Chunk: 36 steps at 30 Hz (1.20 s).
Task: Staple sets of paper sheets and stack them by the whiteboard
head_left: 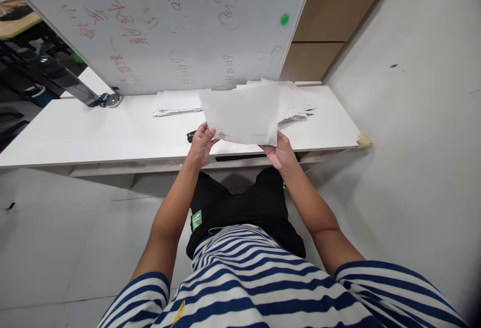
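A white sheet of paper (242,114) is held up over the front of the white table; whether it is one sheet or more I cannot tell. My left hand (202,143) pinches its lower left corner, thumb on top. At the lower right corner my right hand (281,152) grips it, most fingers hidden behind the paper. Behind it on the table lie a stack of papers (176,101) to the left and a looser, fanned pile of papers (296,102) to the right. A small black object (191,136), partly hidden, sits beside my left hand.
A whiteboard (150,32) with red writing and round magnets stands at the back of the white table (93,132). Cardboard boxes (323,12) are stacked behind its right side. A bottle (80,87) leans at the back left. The wall (421,117) closes off the right.
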Tool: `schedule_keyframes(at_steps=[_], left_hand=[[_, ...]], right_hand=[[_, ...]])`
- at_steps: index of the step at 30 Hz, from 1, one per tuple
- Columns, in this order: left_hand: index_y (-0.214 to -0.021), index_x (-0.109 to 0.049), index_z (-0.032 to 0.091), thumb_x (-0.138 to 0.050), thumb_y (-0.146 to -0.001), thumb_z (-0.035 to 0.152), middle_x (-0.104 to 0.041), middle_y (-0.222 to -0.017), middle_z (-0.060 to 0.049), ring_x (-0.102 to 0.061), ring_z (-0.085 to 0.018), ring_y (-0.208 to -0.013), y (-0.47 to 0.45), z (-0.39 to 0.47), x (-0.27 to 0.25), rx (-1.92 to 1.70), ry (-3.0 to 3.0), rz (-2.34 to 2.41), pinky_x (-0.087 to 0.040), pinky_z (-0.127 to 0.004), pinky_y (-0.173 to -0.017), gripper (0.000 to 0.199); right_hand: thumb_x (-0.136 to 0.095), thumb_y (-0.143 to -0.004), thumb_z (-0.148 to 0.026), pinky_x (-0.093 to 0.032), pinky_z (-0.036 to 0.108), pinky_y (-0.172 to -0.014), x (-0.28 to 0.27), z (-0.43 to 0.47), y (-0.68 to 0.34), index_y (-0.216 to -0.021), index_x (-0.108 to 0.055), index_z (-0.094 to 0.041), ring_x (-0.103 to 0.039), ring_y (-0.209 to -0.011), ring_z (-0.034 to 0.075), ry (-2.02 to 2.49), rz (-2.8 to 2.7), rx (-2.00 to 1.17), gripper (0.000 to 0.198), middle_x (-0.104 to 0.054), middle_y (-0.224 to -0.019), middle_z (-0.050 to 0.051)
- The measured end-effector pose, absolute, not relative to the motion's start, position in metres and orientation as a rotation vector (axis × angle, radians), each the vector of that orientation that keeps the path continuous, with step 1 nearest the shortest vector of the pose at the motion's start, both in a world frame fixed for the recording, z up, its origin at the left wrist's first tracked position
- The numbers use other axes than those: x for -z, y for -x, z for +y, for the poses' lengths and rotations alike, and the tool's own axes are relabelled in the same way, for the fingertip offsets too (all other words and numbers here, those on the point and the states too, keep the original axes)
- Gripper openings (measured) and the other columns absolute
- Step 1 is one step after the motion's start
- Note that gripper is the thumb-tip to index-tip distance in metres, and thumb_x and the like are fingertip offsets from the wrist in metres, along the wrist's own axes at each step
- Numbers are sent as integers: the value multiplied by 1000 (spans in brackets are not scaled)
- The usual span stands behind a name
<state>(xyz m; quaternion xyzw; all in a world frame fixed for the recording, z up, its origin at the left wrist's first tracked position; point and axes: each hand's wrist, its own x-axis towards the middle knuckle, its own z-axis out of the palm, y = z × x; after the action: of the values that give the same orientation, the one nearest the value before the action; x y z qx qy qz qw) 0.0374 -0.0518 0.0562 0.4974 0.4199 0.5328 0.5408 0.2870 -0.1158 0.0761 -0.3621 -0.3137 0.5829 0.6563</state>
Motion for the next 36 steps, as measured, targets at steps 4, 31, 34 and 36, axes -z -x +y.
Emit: schedule_keyframes(at_steps=[4, 31, 34, 36], left_hand=[[-91, -61, 22, -91, -65, 48, -70, -86, -2, -67, -14, -78, -38, -58, -58, -1332, -1069, 980, -55, -28, -72, 47], [-84, -62, 21, -91, -64, 39, -71, -79, 0, -64, -13, -68, -32, -74, -58, -1263, -1064, 1096, -52, -28, -63, 39], [-81, -60, 21, -91, -63, 40, -68, -75, 1, -62, -13, -65, -23, -71, -57, -1312, -1087, 1134, -49, -27, -60, 41], [-79, -59, 21, -91, -63, 41, -67, -74, 2, -60, -11, -64, -19, -70, -57, -1367, -1080, 1181, -46, -25, -58, 42]], right_hand=[[-89, -65, -51, -63, 49, -93, -58, -116, -292, -89, -71, -28, -68, -120, 31, 836, -716, -1339, 38, -78, -98, 2], [-80, -64, -50, -59, 54, -96, -35, -93, -309, -95, -67, -23, -72, -109, 35, 860, -760, -1746, 43, -79, -97, 6], [-88, -62, -46, -59, 48, -98, -34, -93, -316, -100, -65, -24, -73, -106, 30, 975, -830, -1498, 49, -79, -100, 4], [-87, -68, -49, -57, 45, -101, -34, -95, -320, -105, -63, -25, -72, -106, 26, 1057, -889, -1256, 50, -78, -105, 3]])
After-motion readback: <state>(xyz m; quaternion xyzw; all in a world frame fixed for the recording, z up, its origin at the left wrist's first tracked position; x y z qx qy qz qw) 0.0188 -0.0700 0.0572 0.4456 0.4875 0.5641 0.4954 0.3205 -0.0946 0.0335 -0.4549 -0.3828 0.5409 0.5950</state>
